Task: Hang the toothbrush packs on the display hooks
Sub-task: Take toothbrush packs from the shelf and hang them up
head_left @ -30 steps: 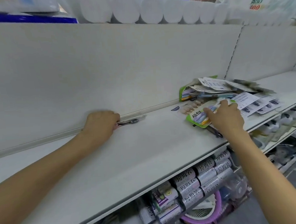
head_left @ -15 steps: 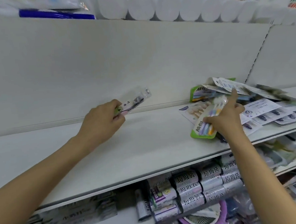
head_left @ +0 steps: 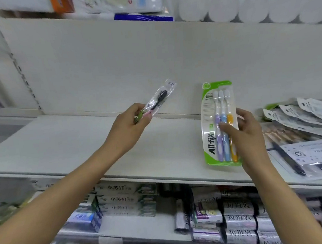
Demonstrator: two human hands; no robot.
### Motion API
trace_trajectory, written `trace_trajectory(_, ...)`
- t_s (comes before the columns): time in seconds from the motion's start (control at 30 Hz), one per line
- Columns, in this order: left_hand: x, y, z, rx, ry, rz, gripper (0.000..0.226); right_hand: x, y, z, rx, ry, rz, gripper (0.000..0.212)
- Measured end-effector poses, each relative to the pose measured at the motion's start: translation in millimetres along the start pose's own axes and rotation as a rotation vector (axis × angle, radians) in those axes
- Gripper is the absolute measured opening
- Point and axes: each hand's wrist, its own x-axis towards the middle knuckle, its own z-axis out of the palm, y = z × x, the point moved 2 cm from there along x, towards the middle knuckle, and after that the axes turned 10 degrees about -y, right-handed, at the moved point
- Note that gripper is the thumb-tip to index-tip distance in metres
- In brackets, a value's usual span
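Above the shelf (head_left: pixel 82 146), right hand (head_left: pixel 246 133) holds three-brush pack (head_left: pixel 212 129).

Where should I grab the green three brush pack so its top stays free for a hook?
Grip the green three-brush pack by its lower half, coming from its right edge as the right hand does now, thumb on the front, fingers behind. The pack stands upright and is flat and stiff-looking, so a low side pinch likely steadies it and leaves the top free. No hooks are visible here.
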Motion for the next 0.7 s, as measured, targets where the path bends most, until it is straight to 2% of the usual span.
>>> trace_trajectory(0.2,-49.6,-16.2,-46.3,-0.116,0.1,-0.108,0.011,-1.0,-25.6,73.7,0.013,-0.205,-0.045,0.046)
trace_trajectory(0.43,-113.4,-36.5,-113.3,-0.149,0.269,-0.2,0.009,-16.2,-43.9,170.2,0.058,-0.464,-0.126,0.035)
trace_trajectory(0.53,-137.1,-49.4,-137.4,-0.161,0.302,-0.232,0.027,-27.2,-51.2,203.2,0.085,-0.547,-0.136,0.033)
trace_trajectory(0.7,-164.9,-66.4,-170.2,-0.239,0.359,-0.261,0.041,-44.6,-64.6,248.5,0.124,-0.617,-0.155,0.028)
